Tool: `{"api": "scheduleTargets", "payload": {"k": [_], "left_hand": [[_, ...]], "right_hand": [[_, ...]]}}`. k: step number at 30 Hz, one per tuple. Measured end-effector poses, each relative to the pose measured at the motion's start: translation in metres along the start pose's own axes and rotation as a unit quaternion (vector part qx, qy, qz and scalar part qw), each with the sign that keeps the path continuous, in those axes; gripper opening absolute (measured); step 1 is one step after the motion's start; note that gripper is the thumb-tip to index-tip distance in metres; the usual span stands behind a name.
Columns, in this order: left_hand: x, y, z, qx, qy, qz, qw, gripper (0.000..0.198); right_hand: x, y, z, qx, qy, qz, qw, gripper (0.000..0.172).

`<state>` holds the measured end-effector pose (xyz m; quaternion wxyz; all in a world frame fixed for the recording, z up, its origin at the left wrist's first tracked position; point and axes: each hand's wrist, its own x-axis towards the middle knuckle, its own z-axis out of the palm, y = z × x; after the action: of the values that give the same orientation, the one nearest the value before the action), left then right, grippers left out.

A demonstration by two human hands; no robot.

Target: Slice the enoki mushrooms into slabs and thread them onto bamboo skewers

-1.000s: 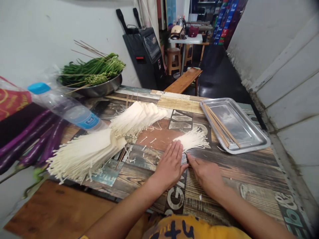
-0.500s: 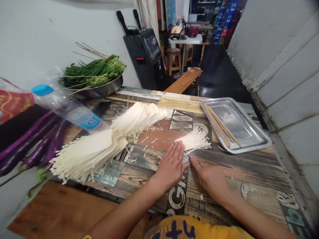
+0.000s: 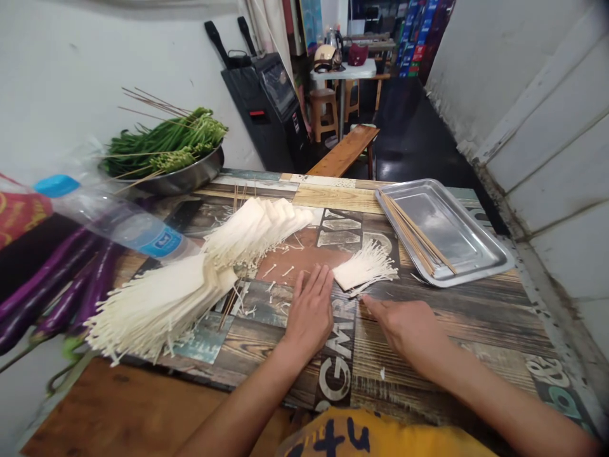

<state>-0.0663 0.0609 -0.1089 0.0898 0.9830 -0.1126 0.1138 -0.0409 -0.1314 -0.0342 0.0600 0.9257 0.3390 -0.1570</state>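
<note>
A flat bunch of enoki mushrooms [image 3: 365, 266] lies on the wood-patterned table, its thin heads fanned to the right. My left hand [image 3: 311, 304] is open and flat on the tabletop, fingertips at the bunch's cut left end. Close to the bunch's near edge, my right hand [image 3: 412, 327] has its index finger stretched forward and the other fingers curled under; whatever they may hold is hidden. To the left, skewered enoki are stacked in two piles, a nearer pile [image 3: 152, 304] and a farther pile [image 3: 257, 228], with stick ends poking out.
Bamboo skewers [image 3: 419, 235] rest in a metal tray [image 3: 480, 276] at the right. Skewered greens [image 3: 166, 143] fill a steel bowl [image 3: 190, 174] at the back left. A tilted plastic bottle [image 3: 118, 222] and several eggplants [image 3: 52, 279] are on the left. Enoki scraps dot the tabletop.
My left hand has slid left off the bunch, uncovering its cut end. My right hand stays close to the bunch's near edge. The view has shifted slightly.
</note>
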Motion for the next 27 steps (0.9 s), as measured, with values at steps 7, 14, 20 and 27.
{"api": "scheduleTargets", "payload": {"k": [7, 14, 20, 27], "left_hand": [[-0.001, 0.002, -0.001, 0.003, -0.005, 0.014, 1.0, 0.053], [-0.003, 0.001, 0.002, -0.019, 0.019, 0.038, 0.999, 0.048], [-0.003, 0.002, 0.001, -0.038, 0.019, 0.037, 0.998, 0.049], [-0.001, 0.002, 0.0, -0.056, -0.004, 0.043, 0.998, 0.051]], "right_hand": [[0.0, 0.002, 0.001, 0.019, -0.003, -0.009, 1.0, 0.043], [-0.001, -0.005, -0.012, -0.002, -0.035, -0.006, 0.999, 0.042], [0.004, -0.001, -0.018, 0.015, -0.028, -0.021, 0.999, 0.036], [0.006, 0.004, -0.013, 0.034, -0.013, -0.025, 0.999, 0.027]]}}
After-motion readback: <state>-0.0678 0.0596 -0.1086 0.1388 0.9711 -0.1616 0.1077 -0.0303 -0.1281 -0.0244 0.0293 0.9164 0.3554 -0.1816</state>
